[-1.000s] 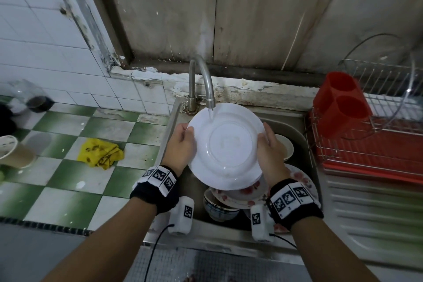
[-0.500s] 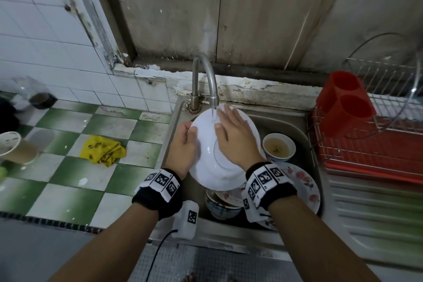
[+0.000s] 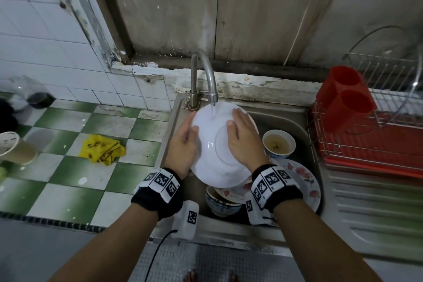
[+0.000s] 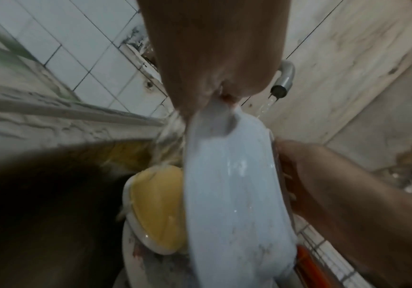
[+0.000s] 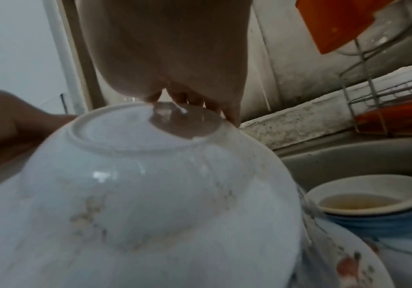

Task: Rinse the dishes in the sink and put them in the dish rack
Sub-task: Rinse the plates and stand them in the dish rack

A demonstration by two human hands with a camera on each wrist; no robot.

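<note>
Dim, even indoor light with soft shadows. The head view bends at its edges; both wrist views are blurred, noisy and strongly distorted.

Both bare forearms are wearing black wristbands (image 3: 158,192) bearing white square-coded tags; a black cable (image 3: 158,252) is trailing toward 6 o'clock.

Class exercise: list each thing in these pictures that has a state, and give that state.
Tap: running.
White plate: underside up, under the stream.
Left hand: grips the plate's rim.
Right hand: flat on the plate.
Small bowl: holds yellowish liquid.
Dish rack: no dishes visible.
</note>
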